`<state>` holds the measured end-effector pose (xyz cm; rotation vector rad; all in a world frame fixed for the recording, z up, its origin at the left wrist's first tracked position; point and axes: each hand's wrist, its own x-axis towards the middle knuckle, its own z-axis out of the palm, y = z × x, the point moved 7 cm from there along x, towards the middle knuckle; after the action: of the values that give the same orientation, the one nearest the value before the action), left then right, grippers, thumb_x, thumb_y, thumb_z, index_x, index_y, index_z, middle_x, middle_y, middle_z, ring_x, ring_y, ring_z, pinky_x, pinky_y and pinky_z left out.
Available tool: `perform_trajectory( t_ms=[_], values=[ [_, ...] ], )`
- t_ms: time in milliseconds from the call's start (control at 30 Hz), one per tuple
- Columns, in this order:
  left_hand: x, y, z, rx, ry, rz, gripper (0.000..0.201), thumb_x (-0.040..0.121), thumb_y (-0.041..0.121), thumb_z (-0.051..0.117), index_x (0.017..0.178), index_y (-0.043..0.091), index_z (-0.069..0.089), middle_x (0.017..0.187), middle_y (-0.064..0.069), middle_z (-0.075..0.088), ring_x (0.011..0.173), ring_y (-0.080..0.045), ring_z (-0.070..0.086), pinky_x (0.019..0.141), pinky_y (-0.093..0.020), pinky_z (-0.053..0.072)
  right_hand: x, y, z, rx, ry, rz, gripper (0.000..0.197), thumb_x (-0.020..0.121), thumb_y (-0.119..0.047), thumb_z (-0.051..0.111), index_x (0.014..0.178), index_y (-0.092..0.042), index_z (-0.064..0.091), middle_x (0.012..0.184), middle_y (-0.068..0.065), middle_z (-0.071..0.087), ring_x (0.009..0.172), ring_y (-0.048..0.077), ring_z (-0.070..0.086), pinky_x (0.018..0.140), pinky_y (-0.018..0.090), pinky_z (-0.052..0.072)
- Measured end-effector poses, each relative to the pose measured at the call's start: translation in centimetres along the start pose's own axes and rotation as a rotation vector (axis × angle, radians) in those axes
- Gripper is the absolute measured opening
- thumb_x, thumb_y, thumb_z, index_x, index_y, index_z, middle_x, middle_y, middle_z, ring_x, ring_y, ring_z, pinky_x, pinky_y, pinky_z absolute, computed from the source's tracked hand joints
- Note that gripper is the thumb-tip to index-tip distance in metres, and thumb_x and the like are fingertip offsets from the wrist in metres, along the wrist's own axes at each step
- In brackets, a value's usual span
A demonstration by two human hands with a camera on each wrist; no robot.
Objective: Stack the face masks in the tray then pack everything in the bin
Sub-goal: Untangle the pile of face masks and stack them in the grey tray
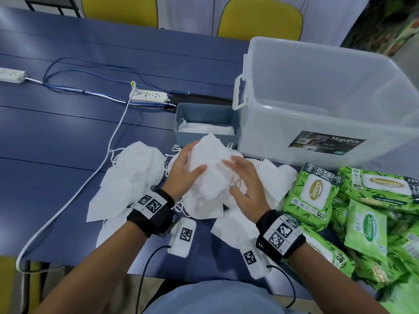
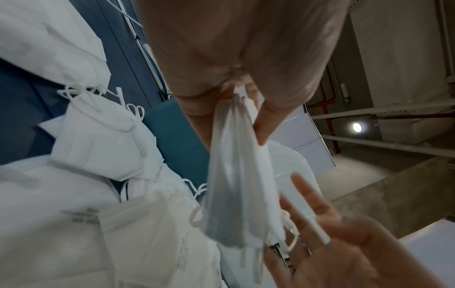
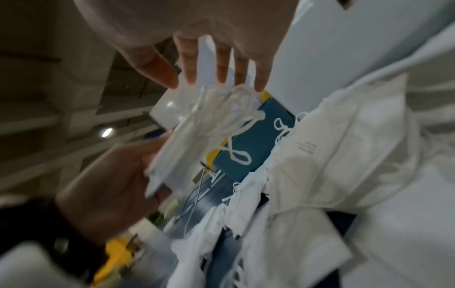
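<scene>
My left hand [image 1: 184,172] grips a small stack of white face masks [image 1: 210,164] above the table, thumb on top; the left wrist view shows the stack [image 2: 238,175] pinched between thumb and fingers. My right hand [image 1: 244,184] lies with straight, spread fingers against the stack's right side, its fingertips [image 3: 261,83] touching the ear loops. Many loose white masks [image 1: 131,175] are spread over the blue table around my hands. The small blue-grey tray [image 1: 181,123] behind them holds a low stack of masks [image 1: 208,129]. The clear plastic bin [image 1: 322,103] stands to the right of the tray.
Green wet-wipe packs [image 1: 353,200] are piled at the right front of the table. Two white power strips [image 1: 149,95] with cables lie at the back left. Yellow chairs [image 1: 260,19] stand behind the table. Wrist-band cables hang at the front edge.
</scene>
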<state>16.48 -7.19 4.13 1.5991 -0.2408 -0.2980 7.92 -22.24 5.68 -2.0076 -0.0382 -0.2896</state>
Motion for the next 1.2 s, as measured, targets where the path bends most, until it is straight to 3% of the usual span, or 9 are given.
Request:
perform_trajectory(
  t_ms=[100, 167, 267, 400, 533, 633, 833, 1033, 1200],
  values=[
    [-0.1, -0.5, 0.1, -0.056, -0.065, 0.011, 0.075, 0.080, 0.008, 0.070, 0.137, 0.039, 0.030, 0.145, 0.000, 0.042, 0.125, -0.016, 0.050, 0.102, -0.033, 0.044, 0.7, 2.3, -1.4, 0.205, 0.150, 0.272, 0.063, 0.076, -0.026, 0.064, 0.134, -0.027, 0.040, 0.134, -0.001, 0.043, 0.122, 0.007, 0.043, 0.105, 0.027, 0.037],
    [-0.5, -0.3, 0.8, -0.071, -0.106, 0.025, 0.077, 0.076, 0.013, 0.068, 0.139, 0.033, 0.029, 0.140, 0.006, 0.044, 0.123, -0.014, 0.051, 0.100, -0.029, 0.046, 1.2, 3.4, -0.2, 0.301, 0.060, 0.401, 0.073, 0.078, -0.011, 0.072, 0.139, -0.022, 0.032, 0.138, 0.004, 0.043, 0.126, 0.015, 0.044, 0.107, 0.031, 0.037],
    [-0.8, -0.8, 2.0, 0.008, -0.150, 0.026, 0.070, 0.075, 0.011, 0.066, 0.135, 0.020, 0.032, 0.129, 0.009, 0.045, 0.121, -0.009, 0.047, 0.101, -0.020, 0.041, 1.6, 3.3, 1.4, 0.285, -0.038, 0.398, 0.070, 0.072, 0.002, 0.070, 0.128, -0.027, 0.039, 0.131, 0.006, 0.052, 0.121, 0.022, 0.052, 0.102, 0.036, 0.044],
    [-1.0, -1.7, 1.2, 0.155, -0.110, 0.052, 0.065, 0.074, 0.012, 0.064, 0.128, 0.023, 0.030, 0.130, -0.001, 0.042, 0.124, -0.013, 0.041, 0.107, -0.032, 0.035, 2.1, 2.5, 1.8, 0.153, -0.035, 0.300, 0.050, 0.069, 0.005, 0.063, 0.105, -0.027, 0.048, 0.103, -0.005, 0.058, 0.098, 0.017, 0.057, 0.081, 0.022, 0.045],
    [-1.9, -2.3, 1.6, 0.349, -0.176, 0.115, 0.067, 0.071, 0.008, 0.053, 0.132, 0.024, 0.032, 0.129, -0.004, 0.040, 0.120, -0.018, 0.038, 0.106, -0.030, 0.032, 1.4, 3.5, 4.0, -0.092, -0.201, 0.326, 0.060, 0.060, -0.021, 0.057, 0.119, -0.017, 0.046, 0.110, 0.004, 0.049, 0.100, 0.017, 0.048, 0.083, 0.020, 0.042],
    [-2.5, -4.0, 1.7, 0.478, -0.190, 0.089, 0.071, 0.076, 0.001, 0.051, 0.138, 0.026, 0.028, 0.126, -0.007, 0.040, 0.114, -0.021, 0.039, 0.104, -0.039, 0.034, 0.6, 5.0, 5.2, -0.302, -0.269, 0.323, 0.067, 0.065, -0.024, 0.063, 0.128, -0.014, 0.043, 0.115, 0.007, 0.042, 0.107, 0.023, 0.043, 0.093, 0.035, 0.040],
    [-2.3, -3.8, -0.9, 0.223, -0.012, -0.024, 0.077, 0.084, -0.008, 0.060, 0.142, 0.017, 0.017, 0.114, 0.021, 0.043, 0.097, 0.012, 0.052, 0.085, -0.002, 0.037, 2.4, 4.1, 5.1, -0.181, -0.229, 0.285, 0.033, 0.080, -0.016, 0.072, 0.107, -0.015, 0.053, 0.100, -0.002, 0.059, 0.091, 0.017, 0.055, 0.072, 0.018, 0.038],
    [-2.2, -3.6, -4.8, 0.173, 0.088, -0.120, 0.053, 0.079, 0.006, 0.074, 0.125, 0.005, 0.048, 0.118, -0.003, 0.058, 0.107, -0.014, 0.055, 0.086, -0.013, 0.047, 4.4, 2.1, 6.3, 0.085, -0.177, 0.275, 0.039, 0.082, -0.015, 0.074, 0.113, -0.015, 0.050, 0.105, -0.005, 0.058, 0.093, 0.005, 0.056, 0.082, 0.012, 0.044],
    [-3.4, -2.6, -9.7, 0.181, 0.311, -0.118, 0.046, 0.082, 0.003, 0.069, 0.122, 0.003, 0.046, 0.115, -0.006, 0.057, 0.104, -0.016, 0.055, 0.090, -0.028, 0.046, 5.0, 3.3, 11.0, 0.139, -0.201, 0.378, 0.044, 0.085, -0.041, 0.066, 0.122, -0.031, 0.043, 0.127, 0.006, 0.051, 0.113, 0.025, 0.054, 0.097, 0.040, 0.047]
  ],
)
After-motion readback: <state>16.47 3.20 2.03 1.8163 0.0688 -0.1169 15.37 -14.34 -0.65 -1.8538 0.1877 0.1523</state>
